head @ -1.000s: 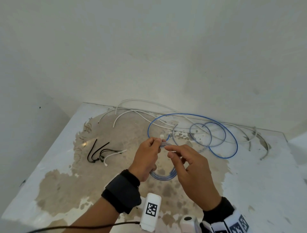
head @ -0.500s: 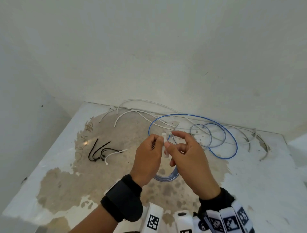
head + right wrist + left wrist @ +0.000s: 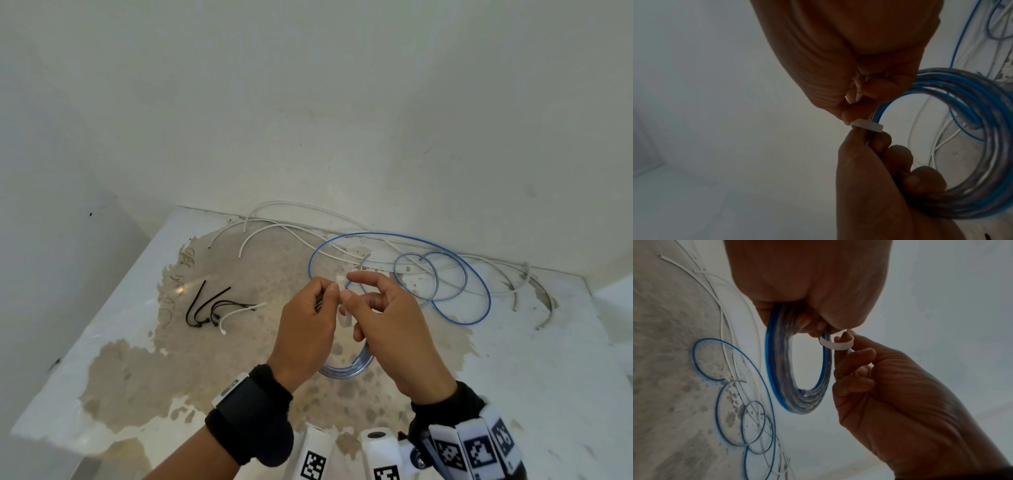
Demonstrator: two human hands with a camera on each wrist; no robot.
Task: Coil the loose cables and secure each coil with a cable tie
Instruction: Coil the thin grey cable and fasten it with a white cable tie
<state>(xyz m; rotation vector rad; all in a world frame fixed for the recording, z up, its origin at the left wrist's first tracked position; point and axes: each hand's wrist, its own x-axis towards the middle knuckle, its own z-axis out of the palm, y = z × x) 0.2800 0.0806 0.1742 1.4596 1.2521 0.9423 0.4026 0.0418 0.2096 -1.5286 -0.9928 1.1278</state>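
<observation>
My left hand (image 3: 320,298) grips the top of a small coil of blue and clear cable (image 3: 346,370), which hangs below it above the table. A white cable tie (image 3: 343,317) is looped around the coil's strands beside my left fingers. My right hand (image 3: 359,291) pinches this tie between thumb and forefinger. The left wrist view shows the coil (image 3: 781,369) and the bent tie (image 3: 836,344) against my right fingertips. From the right wrist, the tie (image 3: 929,127) crosses the coil (image 3: 982,194) between both hands.
A loose blue cable (image 3: 479,284) lies in big loops at the back right, over long white cables (image 3: 274,205) along the wall. Several black cable ties (image 3: 205,305) and a white one (image 3: 239,313) lie to the left. The worn table (image 3: 137,359) meets walls behind and left.
My right hand moved from the coil's side up to the tie at my left fingertips and pinched it. Both hands rose slightly with the coil.
</observation>
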